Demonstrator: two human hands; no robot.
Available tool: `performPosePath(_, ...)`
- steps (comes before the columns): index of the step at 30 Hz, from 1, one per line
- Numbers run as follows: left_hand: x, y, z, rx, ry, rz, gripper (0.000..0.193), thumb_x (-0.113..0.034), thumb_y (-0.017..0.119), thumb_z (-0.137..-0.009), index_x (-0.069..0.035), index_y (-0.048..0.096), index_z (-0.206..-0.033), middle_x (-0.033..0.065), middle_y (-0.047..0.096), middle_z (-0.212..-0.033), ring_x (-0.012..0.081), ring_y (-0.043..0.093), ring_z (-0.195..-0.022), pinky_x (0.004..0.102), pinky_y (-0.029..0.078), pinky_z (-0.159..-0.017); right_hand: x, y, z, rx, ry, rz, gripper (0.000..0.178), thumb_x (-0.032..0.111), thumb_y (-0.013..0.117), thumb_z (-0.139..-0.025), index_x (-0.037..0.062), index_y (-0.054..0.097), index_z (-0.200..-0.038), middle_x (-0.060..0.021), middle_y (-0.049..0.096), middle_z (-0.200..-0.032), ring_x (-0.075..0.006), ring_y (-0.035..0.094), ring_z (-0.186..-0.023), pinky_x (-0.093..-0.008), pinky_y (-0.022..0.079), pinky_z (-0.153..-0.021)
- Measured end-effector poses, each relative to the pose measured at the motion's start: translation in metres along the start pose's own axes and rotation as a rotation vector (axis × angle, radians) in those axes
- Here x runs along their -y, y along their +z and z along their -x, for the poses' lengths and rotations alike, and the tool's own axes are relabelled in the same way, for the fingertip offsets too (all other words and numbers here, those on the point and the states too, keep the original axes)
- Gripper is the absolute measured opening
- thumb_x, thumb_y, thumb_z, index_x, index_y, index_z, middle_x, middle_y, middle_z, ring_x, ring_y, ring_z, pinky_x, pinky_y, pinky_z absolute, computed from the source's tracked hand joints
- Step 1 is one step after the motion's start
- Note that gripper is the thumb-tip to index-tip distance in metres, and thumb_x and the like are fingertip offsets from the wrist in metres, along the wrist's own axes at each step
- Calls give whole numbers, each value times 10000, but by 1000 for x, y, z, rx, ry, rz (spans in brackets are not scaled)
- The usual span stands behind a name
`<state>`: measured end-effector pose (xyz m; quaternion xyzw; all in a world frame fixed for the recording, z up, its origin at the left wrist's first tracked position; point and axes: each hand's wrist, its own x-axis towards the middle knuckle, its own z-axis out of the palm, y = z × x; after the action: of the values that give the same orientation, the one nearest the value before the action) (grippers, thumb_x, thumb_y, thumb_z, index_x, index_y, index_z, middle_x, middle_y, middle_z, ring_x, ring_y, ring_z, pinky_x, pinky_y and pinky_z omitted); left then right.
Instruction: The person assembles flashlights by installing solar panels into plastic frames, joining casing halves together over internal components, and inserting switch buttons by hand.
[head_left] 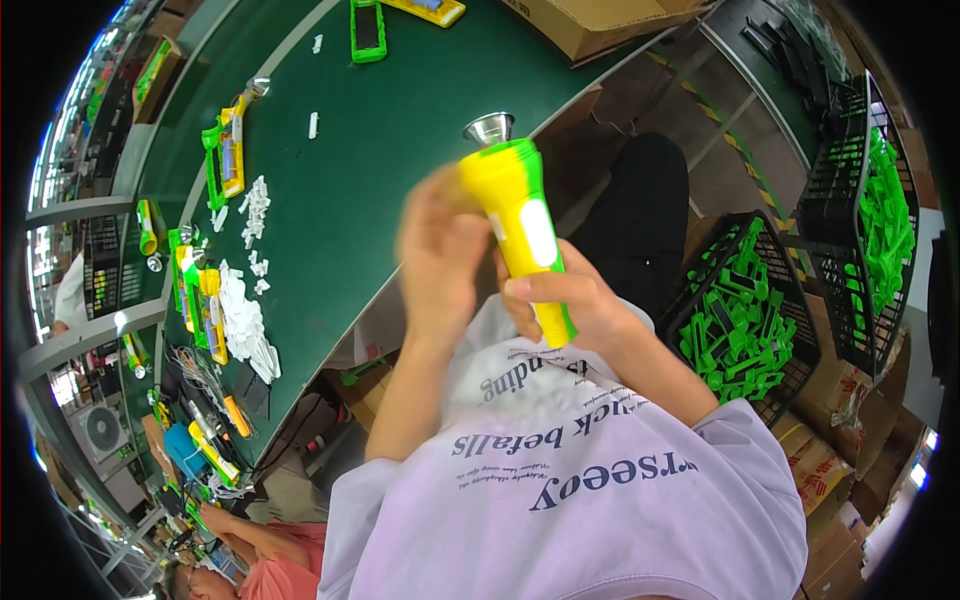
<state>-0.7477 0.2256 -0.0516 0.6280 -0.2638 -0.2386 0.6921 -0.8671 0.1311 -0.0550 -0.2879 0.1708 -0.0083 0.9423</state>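
A yellow and green flashlight body is held upright in front of my chest, its wide head at the top. My right hand is closed around its lower part, thumb across the front. Just above the head, a silver cup-shaped reflector sticks out; how it is attached cannot be made out. My left hand, smeared by motion, is at the left side of the flashlight's head. Its fingertips are partly hidden, so whether it grips anything is unclear.
The green table carries a pile of small white parts and several partly built flashlights. Black baskets of green parts stand at the right. A cardboard box sits at the far edge. Another person works at lower left.
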Motion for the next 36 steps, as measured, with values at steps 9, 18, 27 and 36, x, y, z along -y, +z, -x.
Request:
performPosePath(9, -85, -62, -65, 699, 344, -974, 539, -276, 837, -688, -23, 635, -1118, 167, 657, -973, 320, 642, -853, 374, 516, -777, 91, 32, -31, 9, -585, 2053, 434, 178, 779, -651, 55, 603, -1028, -115, 657, -874, -304, 646, -870, -424, 489, -706)
performPosePath(18, -83, -209, -223, -201, -96, -430, 499, -379, 694, -884, 3, 570, -1182, 117, 671, -863, 166, 646, -642, 282, 501, -500, 61, -22, -133, -440, -1045, 1757, 617, 175, 723, -760, 33, 500, -1316, -171, 523, -1284, -339, 500, -1185, -445, 401, -1010)
performPosePath(27, 11, -432, -436, -729, -428, -794, 616, -460, 700, -823, 94, 654, -1088, 205, 669, -1037, 302, 694, -848, 399, 575, -618, 54, -34, -165, -490, -1099, 1738, 307, 16, 639, -606, 24, 637, -913, -135, 653, -1021, -323, 624, -1006, -459, 483, -970)
performPosePath(36, -31, -432, -471, -508, -630, -1793, 806, -715, 364, -887, -75, 580, -1327, 177, 528, -1399, 370, 497, -1297, 607, 369, -1026, 59, -30, -159, -491, -1101, 1737, 276, 12, 616, -566, 32, 643, -840, -133, 662, -991, -318, 635, -992, -469, 502, -940)
